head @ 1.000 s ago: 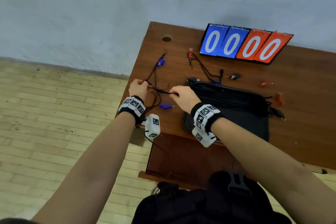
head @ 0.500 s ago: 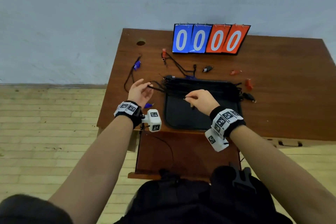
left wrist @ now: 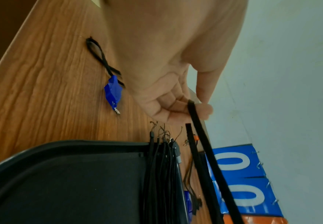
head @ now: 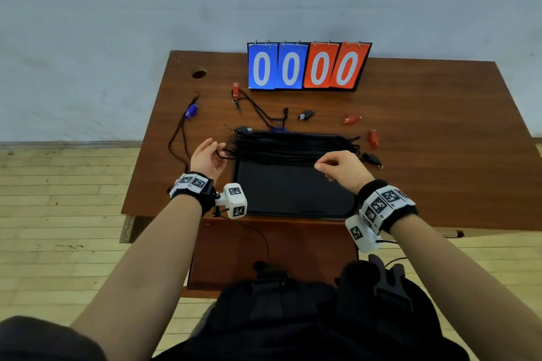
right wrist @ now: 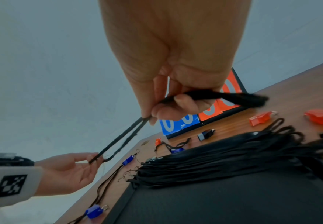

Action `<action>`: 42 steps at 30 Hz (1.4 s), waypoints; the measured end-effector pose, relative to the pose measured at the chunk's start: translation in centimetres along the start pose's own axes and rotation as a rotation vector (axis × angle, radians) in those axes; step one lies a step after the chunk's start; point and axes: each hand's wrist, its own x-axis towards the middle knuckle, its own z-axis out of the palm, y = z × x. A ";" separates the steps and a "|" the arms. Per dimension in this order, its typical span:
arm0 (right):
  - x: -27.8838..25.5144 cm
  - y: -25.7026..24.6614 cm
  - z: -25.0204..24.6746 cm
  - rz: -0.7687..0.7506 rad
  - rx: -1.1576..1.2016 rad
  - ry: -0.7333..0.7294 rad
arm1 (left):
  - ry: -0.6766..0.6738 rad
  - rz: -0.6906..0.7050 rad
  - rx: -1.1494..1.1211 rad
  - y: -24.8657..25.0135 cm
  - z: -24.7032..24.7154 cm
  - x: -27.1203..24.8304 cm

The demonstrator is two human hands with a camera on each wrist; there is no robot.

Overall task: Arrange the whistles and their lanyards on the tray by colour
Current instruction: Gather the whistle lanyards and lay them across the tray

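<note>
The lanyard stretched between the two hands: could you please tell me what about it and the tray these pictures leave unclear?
- Lanyard: its right end is blurred in the right wrist view; the right hand covers the grip.
- Whether a whistle hangs on it: none shows in any view.
- Tray: the lanyard pile hides its far part; the number of lanyards is too fine to count.
- Left hand: fingertips partly out of sight in the left wrist view.

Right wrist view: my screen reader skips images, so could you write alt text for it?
The right hand and left hand stretch a doubled black lanyard between them above a black tray bearing a row of black lanyards. Red and blue whistles lie on the wooden table beside a scoreboard.
</note>
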 end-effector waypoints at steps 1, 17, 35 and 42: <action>0.1 0.5 -0.5 0.009 0.002 0.003 | 0.010 0.002 0.021 -0.3 0.1 0.1; 1.0 5.9 -3.5 0.042 0.085 0.035 | 0.069 0.026 0.259 -2.4 0.8 -0.4; 3.1 10.8 -4.9 0.217 0.470 0.161 | 0.153 0.138 0.343 -4.0 -1.3 1.3; 4.8 13.6 -3.3 0.378 0.463 0.178 | 0.179 0.075 0.561 -5.5 -1.9 3.8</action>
